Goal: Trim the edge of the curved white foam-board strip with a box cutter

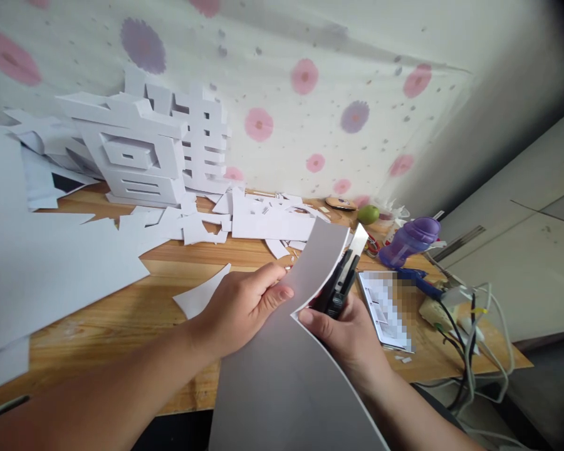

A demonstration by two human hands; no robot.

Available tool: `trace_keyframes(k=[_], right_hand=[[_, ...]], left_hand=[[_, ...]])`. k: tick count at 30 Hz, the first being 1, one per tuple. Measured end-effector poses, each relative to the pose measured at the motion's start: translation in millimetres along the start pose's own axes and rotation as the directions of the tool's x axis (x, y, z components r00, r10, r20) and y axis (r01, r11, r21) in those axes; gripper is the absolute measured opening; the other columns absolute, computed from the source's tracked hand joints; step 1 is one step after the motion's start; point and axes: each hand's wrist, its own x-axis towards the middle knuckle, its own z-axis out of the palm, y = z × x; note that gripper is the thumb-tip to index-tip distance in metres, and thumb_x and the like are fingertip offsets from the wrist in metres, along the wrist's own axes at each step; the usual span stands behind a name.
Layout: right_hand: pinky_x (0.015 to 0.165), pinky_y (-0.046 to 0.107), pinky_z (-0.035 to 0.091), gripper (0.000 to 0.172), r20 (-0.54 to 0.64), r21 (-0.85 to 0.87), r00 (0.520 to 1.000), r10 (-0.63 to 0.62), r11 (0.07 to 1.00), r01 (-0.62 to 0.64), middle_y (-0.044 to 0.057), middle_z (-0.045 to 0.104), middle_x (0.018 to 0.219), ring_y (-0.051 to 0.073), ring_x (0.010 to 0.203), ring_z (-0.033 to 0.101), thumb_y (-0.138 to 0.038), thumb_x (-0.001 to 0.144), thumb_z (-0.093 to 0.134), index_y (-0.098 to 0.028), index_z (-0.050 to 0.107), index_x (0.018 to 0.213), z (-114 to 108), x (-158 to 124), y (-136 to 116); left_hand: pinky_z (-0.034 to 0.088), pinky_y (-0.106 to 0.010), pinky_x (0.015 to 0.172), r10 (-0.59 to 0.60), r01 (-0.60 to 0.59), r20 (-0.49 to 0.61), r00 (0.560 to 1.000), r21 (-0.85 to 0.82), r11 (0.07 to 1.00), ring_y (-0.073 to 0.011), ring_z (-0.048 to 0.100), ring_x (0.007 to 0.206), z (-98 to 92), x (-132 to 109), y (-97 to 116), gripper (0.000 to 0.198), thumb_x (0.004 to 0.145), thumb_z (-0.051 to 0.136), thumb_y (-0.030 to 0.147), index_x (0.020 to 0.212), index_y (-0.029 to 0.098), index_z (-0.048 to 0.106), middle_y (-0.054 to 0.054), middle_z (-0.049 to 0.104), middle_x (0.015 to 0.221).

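The grey sheet (286,376) curves up over the worktop's (98,326) near edge. My left hand (242,310) lies palm down, fingers pinching its cut flap. My right hand (345,335), behind the sheet, has its fingers wrapped round the knife (345,275), blade pointing up.

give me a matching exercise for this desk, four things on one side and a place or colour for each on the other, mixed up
1 utility knife
2 round fruit
3 lidded bottle
4 block characters

a purple, just right of the fruit
b white, standing against the flowered wall
c in the right hand, at the grey sheet edge
d green, at the back of the table

Pairs: 1-c, 2-d, 3-a, 4-b
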Motion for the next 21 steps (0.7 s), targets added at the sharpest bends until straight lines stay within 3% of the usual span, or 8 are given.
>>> trace_keyframes(k=[4,9,12,16,18,21], right_hand=[[0.059,0.034,0.055,0.039,0.049,0.132,0.996,0.077,0.988,-0.082,-0.001,0.064,0.065,0.018,0.056,0.061,-0.037,0.064,0.087,-0.022,0.067,0.093,2,-6,-1],[0.053,0.027,0.051,0.031,0.113,0.156,0.991,0.076,0.983,-0.094,-0.001,0.065,0.062,0.013,0.052,0.059,-0.033,0.061,0.089,-0.018,0.066,0.077,3,-3,-9],[0.052,0.026,0.051,0.030,0.071,0.163,0.997,-0.026,0.987,0.014,-0.003,0.062,0.060,0.012,0.050,0.057,-0.033,0.066,0.085,-0.019,0.061,0.074,-4,2,-12],[0.055,0.026,0.052,0.019,-0.035,0.127,0.972,-0.231,0.964,0.234,-0.004,0.064,0.073,0.011,0.055,0.058,-0.024,0.078,0.077,-0.023,0.059,0.085,-21,-1,-12],[0.055,0.027,0.052,0.016,0.005,0.055,0.965,-0.264,0.963,0.263,-0.002,0.066,0.078,0.011,0.057,0.058,-0.019,0.080,0.074,-0.024,0.060,0.087,-30,-5,-12],[0.057,0.028,0.051,0.012,0.187,-0.129,0.953,-0.240,0.955,0.265,0.004,0.070,0.093,0.013,0.062,0.059,-0.020,0.085,0.069,-0.024,0.063,0.094,-40,-11,-11]], left_hand=[[0.033,-0.019,0.051,0.132,-0.134,-0.038,0.991,-0.059,0.989,-0.0078,0.042,0.052,1.7,0,-3,0.032,0.098,0.045,0.041,0.075,0.020,0.052,0.007,0.047,0.061],[0.035,-0.019,0.050,0.178,-0.179,-0.015,0.984,-0.110,0.978,-0.0082,0.046,0.052,-0.5,0,-1,0.040,0.098,0.041,0.049,0.073,0.019,0.052,0.005,0.050,0.060],[0.035,-0.019,0.048,0.183,-0.186,-0.039,0.982,-0.105,0.977,-0.0083,0.044,0.050,-2.1,0,0,0.043,0.097,0.041,0.053,0.073,0.019,0.051,0.005,0.047,0.058],[0.035,-0.019,0.048,0.139,-0.147,-0.097,0.985,-0.078,0.986,-0.0091,0.044,0.051,-4.4,1,-3,0.043,0.096,0.041,0.054,0.076,0.019,0.054,0.005,0.047,0.059],[0.035,-0.019,0.048,0.137,-0.144,-0.105,0.985,-0.070,0.987,-0.0093,0.044,0.051,-5.3,1,-6,0.042,0.096,0.041,0.054,0.076,0.019,0.054,0.005,0.047,0.059],[0.034,-0.019,0.048,0.121,-0.128,-0.115,0.986,-0.055,0.990,-0.0092,0.043,0.052,-6.3,2,-8,0.041,0.096,0.042,0.052,0.075,0.019,0.053,0.005,0.045,0.059]])
